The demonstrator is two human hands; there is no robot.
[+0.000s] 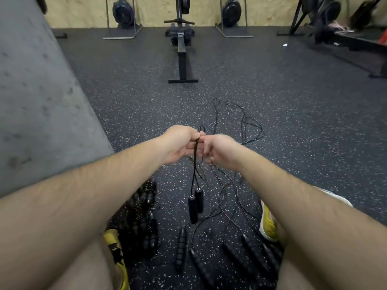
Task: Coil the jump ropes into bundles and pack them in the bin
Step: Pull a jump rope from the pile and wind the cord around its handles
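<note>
Both arms are stretched out ahead of me, hands meeting over the speckled black floor [293,101]. My left hand [180,143] has its fingers curled tight round a bunch of doubled strands of the jump rope [195,170], gripping it near the top so a small loop pokes out above the fist. My right hand [219,149] is pressed up against it, fingers curled in on the same cord, the tips blurred. Below the hands the rope hangs straight down, and its two black handles [195,204] dangle side by side, touching each other, above the floor between my legs. Thin cords trail from under the right hand down to the floor and run away from me into the loose ropes [251,126], which lie in open tangled loops just past my hands. By my left knee sits a dark pile of ropes [142,218], handles heaped together. Nearer me, more spare handles [181,248] lie scattered flat on the floor, some toward the right. A yellow shoe [268,225] shows beside my right forearm. A grey slab [37,91] rises on the left, and a rowing machine [181,45] stands straight ahead, well apart from the ropes.
</note>
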